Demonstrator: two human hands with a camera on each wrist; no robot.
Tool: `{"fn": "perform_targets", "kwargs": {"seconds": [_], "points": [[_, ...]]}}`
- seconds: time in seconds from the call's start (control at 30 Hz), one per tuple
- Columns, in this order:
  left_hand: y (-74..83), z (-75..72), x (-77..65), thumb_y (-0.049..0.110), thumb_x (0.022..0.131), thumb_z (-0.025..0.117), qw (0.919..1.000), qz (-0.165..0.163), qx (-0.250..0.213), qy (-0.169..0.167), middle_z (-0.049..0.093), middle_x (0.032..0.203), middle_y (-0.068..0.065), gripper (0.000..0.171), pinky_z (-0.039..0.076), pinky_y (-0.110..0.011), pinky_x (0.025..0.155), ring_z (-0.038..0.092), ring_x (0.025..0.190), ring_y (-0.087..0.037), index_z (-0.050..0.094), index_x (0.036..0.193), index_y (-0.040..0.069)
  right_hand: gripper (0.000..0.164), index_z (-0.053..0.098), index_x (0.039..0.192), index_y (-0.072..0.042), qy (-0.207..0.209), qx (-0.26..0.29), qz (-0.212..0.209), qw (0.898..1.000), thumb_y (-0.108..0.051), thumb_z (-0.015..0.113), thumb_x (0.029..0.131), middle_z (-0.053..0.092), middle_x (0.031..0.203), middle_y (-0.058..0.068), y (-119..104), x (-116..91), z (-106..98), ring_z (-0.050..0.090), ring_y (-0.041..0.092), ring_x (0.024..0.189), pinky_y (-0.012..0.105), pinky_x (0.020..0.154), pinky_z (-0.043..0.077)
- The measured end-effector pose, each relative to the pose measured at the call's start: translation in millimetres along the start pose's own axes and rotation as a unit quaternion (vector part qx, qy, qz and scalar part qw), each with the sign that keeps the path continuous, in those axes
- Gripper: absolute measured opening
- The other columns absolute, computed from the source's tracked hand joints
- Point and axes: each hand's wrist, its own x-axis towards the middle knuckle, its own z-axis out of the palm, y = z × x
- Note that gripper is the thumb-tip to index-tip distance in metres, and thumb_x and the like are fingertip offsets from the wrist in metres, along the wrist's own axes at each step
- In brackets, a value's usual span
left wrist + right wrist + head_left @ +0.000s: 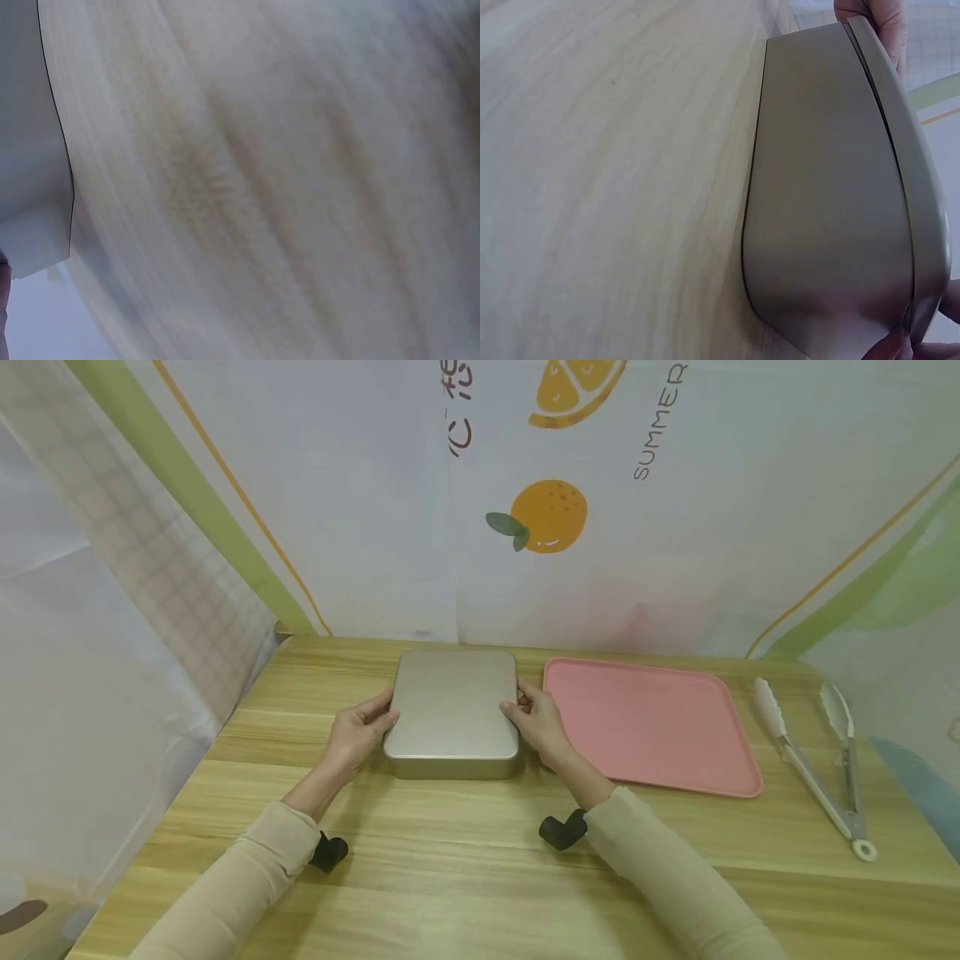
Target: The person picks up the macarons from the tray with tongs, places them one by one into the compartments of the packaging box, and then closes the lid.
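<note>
On the light wooden table (465, 868) a flat rectangular grey metal tin (453, 713) sits left of a pink plastic tray (645, 727). Your left hand (358, 733) and right hand (537, 722) grip its sides, fingers curled round the lid edges.

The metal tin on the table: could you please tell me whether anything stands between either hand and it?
Nothing visible does. The left hand touches the left edge of the metal tin and the right hand touches its right edge. The pink tray lies to the right, behind the right hand, and the tongs farther right.
</note>
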Motion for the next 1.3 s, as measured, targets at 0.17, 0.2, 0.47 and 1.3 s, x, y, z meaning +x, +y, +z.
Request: {"fn": "perform_targets", "kwargs": {"seconds": [0.17,0.2,0.47,1.3], "points": [[0.0,0.4,-0.1,0.010,0.098,0.050,1.0000,0.000,-0.003,0.000,0.031,0.150,-0.015,0.051,0.031,-0.036,0.112,0.029,0.139,-0.029,0.031,0.145,0.001,0.054,0.040,0.140,0.004,0.002,0.001,0.001,1.000,-0.009,0.061,0.091,0.051,0.102,0.013,0.7,0.9,0.5,0.049,0.019,0.090,0.021,0.074,0.048],[-0.3,0.7,0.1,0.010,0.098,0.050,1.0000,0.001,-0.004,0.001,0.031,0.150,-0.016,0.051,0.031,-0.036,0.112,0.030,0.139,-0.029,0.031,0.145,0.001,0.054,0.040,0.140,0.004,0.001,0.001,0.001,1.000,-0.009,0.061,0.091,0.051,0.103,0.013,0.9,1.0,0.5,0.049,0.019,0.090,0.021,0.074,0.048],[1.1,1.8,-1.2,0.009,0.098,0.050,1.0000,0.001,-0.009,0.002,0.030,0.150,-0.016,0.051,0.031,-0.036,0.112,0.030,0.139,-0.029,0.031,0.144,-0.001,0.057,0.037,0.140,0.006,0.006,-0.008,0.012,1.000,-0.012,0.061,0.092,0.051,0.108,0.015,0.5,0.4,0.8,0.051,0.021,0.095,0.022,0.077,0.049],[-0.2,0.4,1.6,0.012,0.097,0.051,0.9998,0.001,0.022,0.004,0.031,0.150,-0.015,0.052,0.034,-0.036,0.110,0.031,0.138,-0.029,0.032,0.144,0.001,0.058,0.035,0.142,0.006,0.004,0.011,0.017,1.000,-0.012,0.060,0.092,0.050,0.110,0.016,-0.7,-2.0,1.6,0.052,0.024,0.099,0.027,0.082,0.051]]}}
